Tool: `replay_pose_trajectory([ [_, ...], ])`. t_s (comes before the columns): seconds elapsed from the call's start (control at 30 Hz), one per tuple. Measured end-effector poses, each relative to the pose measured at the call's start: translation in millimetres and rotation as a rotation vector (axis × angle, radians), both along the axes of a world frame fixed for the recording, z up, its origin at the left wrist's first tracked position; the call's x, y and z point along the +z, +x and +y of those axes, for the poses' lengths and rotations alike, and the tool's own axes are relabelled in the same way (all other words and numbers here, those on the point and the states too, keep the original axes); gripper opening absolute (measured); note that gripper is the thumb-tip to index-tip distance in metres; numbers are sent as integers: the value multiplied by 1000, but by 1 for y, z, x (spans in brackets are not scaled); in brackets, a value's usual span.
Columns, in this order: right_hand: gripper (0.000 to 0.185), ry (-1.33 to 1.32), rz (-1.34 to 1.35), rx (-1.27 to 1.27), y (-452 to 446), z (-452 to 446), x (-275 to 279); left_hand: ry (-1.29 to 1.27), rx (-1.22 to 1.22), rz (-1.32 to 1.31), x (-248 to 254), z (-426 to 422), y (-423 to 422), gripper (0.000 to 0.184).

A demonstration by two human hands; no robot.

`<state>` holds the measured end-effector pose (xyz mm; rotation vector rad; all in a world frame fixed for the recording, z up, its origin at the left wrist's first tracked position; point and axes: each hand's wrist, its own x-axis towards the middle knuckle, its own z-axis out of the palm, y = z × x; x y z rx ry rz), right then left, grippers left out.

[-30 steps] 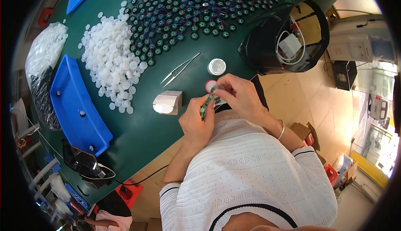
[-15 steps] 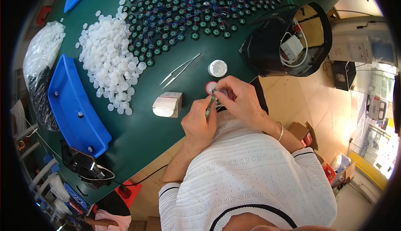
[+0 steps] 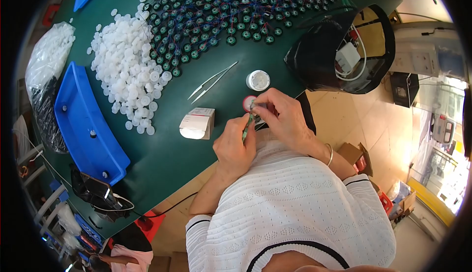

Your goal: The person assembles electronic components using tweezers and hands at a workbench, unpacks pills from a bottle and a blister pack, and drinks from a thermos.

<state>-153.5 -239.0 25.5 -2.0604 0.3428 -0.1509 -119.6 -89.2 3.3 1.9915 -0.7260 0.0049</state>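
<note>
Close to my body at the table edge, my left hand [image 3: 234, 141] pinches a small green piece [image 3: 247, 127] between thumb and fingers. My right hand [image 3: 285, 117] meets it from the other side, thumb and forefinger closed at the top end of that piece. What sits between the right fingertips is small, dark and mostly hidden. Just behind the fingers lies a round red-rimmed lid [image 3: 249, 103], partly covered. Beyond it stands a small white open jar [image 3: 258, 80]. Metal tweezers [image 3: 212, 81] lie to the left, above a small white carton [image 3: 197, 123].
A heap of translucent white caps [image 3: 125, 65] and a mass of round green-and-black wired parts [image 3: 216, 16] cover the far table. At left are a blue tray [image 3: 88, 129] and a plastic bag [image 3: 49, 60]. A black container [image 3: 319, 55] with a white adapter stands right.
My right fingers have shifted slightly at the top of the green piece. Both hands otherwise keep their place, and the view has moved a little.
</note>
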Motion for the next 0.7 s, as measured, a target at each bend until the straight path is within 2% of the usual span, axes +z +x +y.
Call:
replay_pose_trajectory([
  [0.2, 18, 210, 60, -13, -9, -9, -2, -84, 39, 181, 7, 6, 0, 22],
  [0.3, 26, 513, 208, 50, -16, -16, 10, -91, -9, 309, 10, 12, -1, 15],
  [0.37, 25, 456, 159, 94, -15, -17, 6, -206, -50, 794, 7, 14, 0, 17],
  [0.4, 24, 399, 109, 137, -14, -19, 4, -280, -24, 855, 7, 10, 2, 21],
  [0.47, 19, 375, 118, 166, -14, -22, -1, -349, -36, 943, 8, 7, 6, 25],
  [0.53, 14, 559, 259, 87, -13, -22, -3, -346, -78, 970, 5, 8, 9, 26],
  [0.7, 13, 530, 179, 97, -10, -22, -5, -331, -80, 976, 4, 6, 11, 25],
])
